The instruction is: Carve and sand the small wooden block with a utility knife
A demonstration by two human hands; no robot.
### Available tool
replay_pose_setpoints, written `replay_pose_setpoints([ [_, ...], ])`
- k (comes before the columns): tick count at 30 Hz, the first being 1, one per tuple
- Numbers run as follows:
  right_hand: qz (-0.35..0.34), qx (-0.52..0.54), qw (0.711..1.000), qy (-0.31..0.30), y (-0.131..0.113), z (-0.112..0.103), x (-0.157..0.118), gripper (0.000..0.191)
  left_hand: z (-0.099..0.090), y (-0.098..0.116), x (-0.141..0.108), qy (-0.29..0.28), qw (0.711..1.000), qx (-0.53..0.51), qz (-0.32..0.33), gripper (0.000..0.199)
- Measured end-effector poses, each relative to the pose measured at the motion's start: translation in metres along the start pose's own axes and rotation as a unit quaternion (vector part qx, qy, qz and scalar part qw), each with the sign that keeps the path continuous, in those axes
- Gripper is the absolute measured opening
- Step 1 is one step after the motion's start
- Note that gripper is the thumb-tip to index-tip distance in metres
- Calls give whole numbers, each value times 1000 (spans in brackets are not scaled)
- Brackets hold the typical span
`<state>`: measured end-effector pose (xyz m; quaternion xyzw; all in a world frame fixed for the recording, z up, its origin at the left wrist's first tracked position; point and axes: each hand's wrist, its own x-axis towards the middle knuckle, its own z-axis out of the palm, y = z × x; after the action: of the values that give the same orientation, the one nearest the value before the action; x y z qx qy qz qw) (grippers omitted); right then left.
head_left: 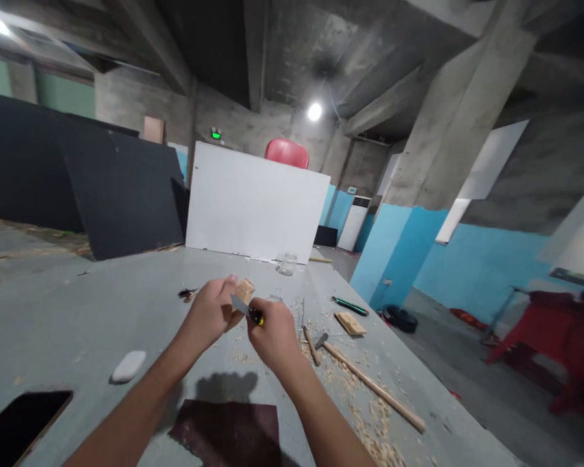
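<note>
Above the middle of the grey table, my left hand (213,308) is closed around a small pale wooden piece (246,290). My right hand (275,324) grips the black and yellow handle of a knife (240,303). Its blade lies against or just beside the wood, close to my left fingers; exact contact is hard to see. Beneath my forearms lies a dark brown sheet (228,431), perhaps sandpaper, partly in shadow.
To the right lie a hammer (370,383), a wood-handled tool (311,345), a wooden block (350,323), a green-black tool (350,306) and wood shavings (377,415). A glass jar (288,264) stands farther back. A white case (128,366) and phone (24,425) lie left.
</note>
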<state>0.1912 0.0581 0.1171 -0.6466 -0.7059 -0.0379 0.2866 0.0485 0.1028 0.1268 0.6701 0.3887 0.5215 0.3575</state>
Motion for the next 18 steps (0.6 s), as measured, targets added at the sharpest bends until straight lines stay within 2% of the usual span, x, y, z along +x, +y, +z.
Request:
replay_pose_setpoints([
  [5,-18,59,998,-8,-4,-9,-5,16,-1,12,-2,3,999,-19,-31,48],
  [10,-29,66,997,-23,-4,-16,-4,17,1,21,-6,6,998,-26,-51,47],
  [14,-34,72,996,-39,-5,-15,-5,18,2,28,-12,15,1000,10,-26,50],
  [18,-10,37,999,-19,-4,-8,-5,19,5,30,-18,18,998,61,-8,51],
])
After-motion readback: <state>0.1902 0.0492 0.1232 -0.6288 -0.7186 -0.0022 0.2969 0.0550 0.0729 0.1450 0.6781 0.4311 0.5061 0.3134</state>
